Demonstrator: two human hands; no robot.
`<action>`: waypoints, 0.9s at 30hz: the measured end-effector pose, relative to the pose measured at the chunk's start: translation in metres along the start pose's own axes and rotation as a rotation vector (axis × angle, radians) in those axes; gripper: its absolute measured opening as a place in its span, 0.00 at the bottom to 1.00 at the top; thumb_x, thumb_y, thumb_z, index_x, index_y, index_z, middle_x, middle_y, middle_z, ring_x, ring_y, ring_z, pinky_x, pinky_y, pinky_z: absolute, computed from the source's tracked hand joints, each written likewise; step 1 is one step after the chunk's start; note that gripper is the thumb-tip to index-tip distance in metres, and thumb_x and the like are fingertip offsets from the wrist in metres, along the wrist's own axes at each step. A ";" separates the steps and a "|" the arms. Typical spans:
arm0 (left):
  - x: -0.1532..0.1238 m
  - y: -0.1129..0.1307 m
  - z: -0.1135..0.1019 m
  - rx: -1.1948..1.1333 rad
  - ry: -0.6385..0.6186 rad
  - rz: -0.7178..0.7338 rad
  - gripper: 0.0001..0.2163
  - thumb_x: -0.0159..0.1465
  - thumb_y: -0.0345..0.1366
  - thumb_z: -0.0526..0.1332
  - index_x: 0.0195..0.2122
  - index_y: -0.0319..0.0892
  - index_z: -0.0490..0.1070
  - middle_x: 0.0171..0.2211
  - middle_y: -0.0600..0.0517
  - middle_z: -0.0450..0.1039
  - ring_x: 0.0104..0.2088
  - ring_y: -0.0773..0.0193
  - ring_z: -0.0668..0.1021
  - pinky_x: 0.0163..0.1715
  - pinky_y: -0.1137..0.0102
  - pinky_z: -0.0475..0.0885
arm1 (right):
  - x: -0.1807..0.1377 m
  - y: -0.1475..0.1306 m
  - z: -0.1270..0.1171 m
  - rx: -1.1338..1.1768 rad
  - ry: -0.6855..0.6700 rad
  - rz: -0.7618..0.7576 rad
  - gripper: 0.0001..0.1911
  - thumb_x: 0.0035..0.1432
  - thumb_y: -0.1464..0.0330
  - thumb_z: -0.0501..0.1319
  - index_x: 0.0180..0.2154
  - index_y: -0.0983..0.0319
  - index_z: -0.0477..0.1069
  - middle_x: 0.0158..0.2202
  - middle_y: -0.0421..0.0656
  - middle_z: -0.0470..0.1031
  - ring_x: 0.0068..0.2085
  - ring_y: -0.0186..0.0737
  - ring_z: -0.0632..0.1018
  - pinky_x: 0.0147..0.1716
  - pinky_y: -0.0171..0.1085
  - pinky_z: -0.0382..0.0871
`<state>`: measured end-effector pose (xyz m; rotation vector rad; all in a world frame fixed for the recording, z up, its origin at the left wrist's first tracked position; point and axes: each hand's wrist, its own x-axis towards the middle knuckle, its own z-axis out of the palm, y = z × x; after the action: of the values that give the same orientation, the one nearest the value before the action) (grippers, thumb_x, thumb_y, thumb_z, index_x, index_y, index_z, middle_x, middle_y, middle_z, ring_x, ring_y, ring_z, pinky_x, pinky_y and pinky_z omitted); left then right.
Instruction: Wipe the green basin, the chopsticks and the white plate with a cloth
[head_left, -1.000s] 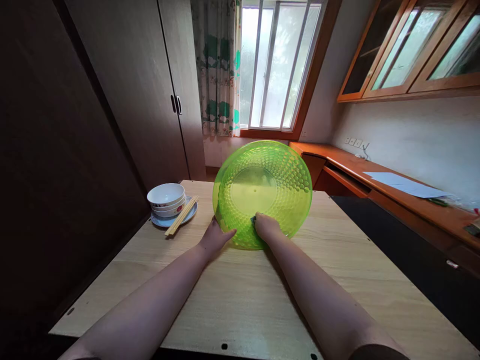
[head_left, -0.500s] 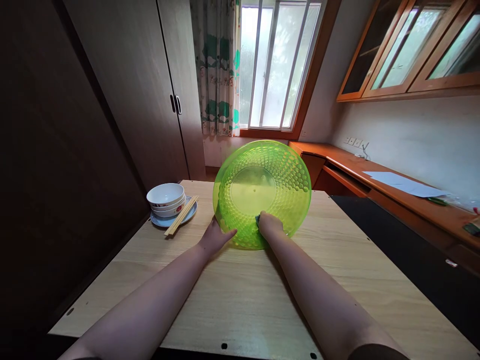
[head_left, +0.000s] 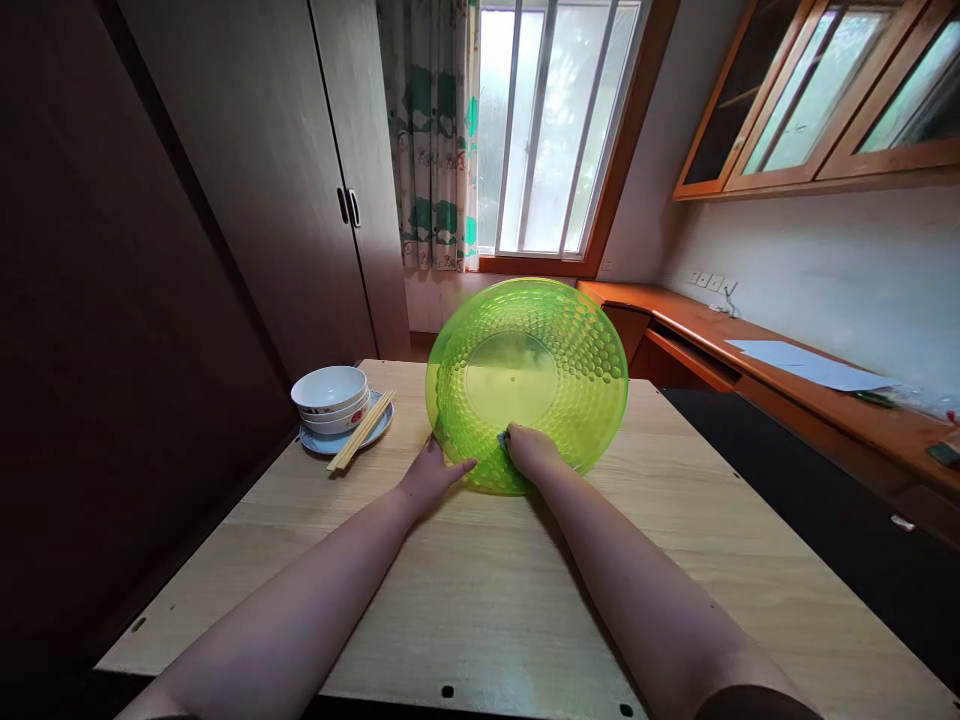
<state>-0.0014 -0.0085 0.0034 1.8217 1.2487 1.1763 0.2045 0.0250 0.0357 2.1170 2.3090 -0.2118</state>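
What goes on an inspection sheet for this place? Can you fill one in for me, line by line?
Surface: light wood-grain table.
Things in hand: translucent lime-green round plastic basin, tilted, inside facing the camera; small dark piece, material unclear.
Clutter: floral white round bowls, stacked on a blue-and-white round plate; pale, thin wooden chopsticks lie across its rim.
Hands: left hand grips the basin's lower-left rim; right hand, closed around the dark piece, at its inner side.
Cables: apparently a thin cord by white wall sockets.
Surroundings: dark wood-grain wardrobe, green-patterned fabric curtain, window, orange-brown wooden desk with white paper.
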 end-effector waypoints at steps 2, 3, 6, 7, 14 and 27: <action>0.000 0.002 0.000 -0.004 0.031 -0.001 0.33 0.55 0.41 0.68 0.60 0.37 0.60 0.57 0.37 0.66 0.60 0.45 0.68 0.61 0.50 0.60 | 0.000 -0.001 0.000 0.001 -0.002 0.002 0.15 0.65 0.69 0.48 0.48 0.61 0.69 0.45 0.51 0.78 0.46 0.48 0.79 0.40 0.39 0.68; 0.000 0.003 0.000 -0.004 0.044 -0.009 0.34 0.54 0.41 0.68 0.60 0.37 0.59 0.57 0.37 0.66 0.60 0.46 0.68 0.61 0.50 0.60 | -0.001 -0.001 0.000 0.002 -0.003 0.010 0.15 0.65 0.69 0.48 0.48 0.61 0.69 0.45 0.51 0.78 0.46 0.48 0.79 0.39 0.39 0.68; -0.001 0.007 0.000 -0.002 0.071 -0.026 0.34 0.53 0.39 0.68 0.59 0.37 0.60 0.55 0.38 0.67 0.60 0.46 0.68 0.62 0.51 0.59 | 0.000 0.001 -0.001 0.002 -0.007 0.067 0.16 0.64 0.72 0.47 0.49 0.61 0.68 0.44 0.52 0.78 0.46 0.48 0.79 0.39 0.39 0.68; -0.001 0.008 0.000 -0.002 0.075 -0.022 0.34 0.53 0.39 0.69 0.59 0.37 0.60 0.55 0.39 0.68 0.60 0.46 0.68 0.62 0.51 0.59 | 0.000 0.002 -0.001 0.001 -0.008 0.090 0.17 0.64 0.73 0.47 0.49 0.62 0.68 0.44 0.53 0.78 0.47 0.48 0.79 0.38 0.39 0.68; -0.002 0.008 -0.002 -0.008 0.088 -0.009 0.30 0.53 0.37 0.68 0.57 0.38 0.62 0.54 0.40 0.69 0.57 0.47 0.70 0.59 0.52 0.63 | -0.001 0.002 -0.002 -0.016 -0.002 0.083 0.15 0.64 0.72 0.47 0.49 0.63 0.68 0.44 0.54 0.77 0.47 0.49 0.78 0.40 0.41 0.68; -0.003 0.015 -0.005 0.071 0.130 -0.004 0.30 0.53 0.36 0.66 0.57 0.39 0.61 0.53 0.41 0.70 0.56 0.46 0.71 0.59 0.51 0.64 | 0.001 0.006 0.000 -0.006 0.011 0.116 0.16 0.63 0.74 0.47 0.48 0.62 0.68 0.44 0.53 0.78 0.46 0.48 0.79 0.38 0.40 0.69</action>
<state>-0.0013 -0.0167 0.0170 1.8170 1.3822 1.2805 0.2102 0.0269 0.0348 2.2458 2.1805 -0.1917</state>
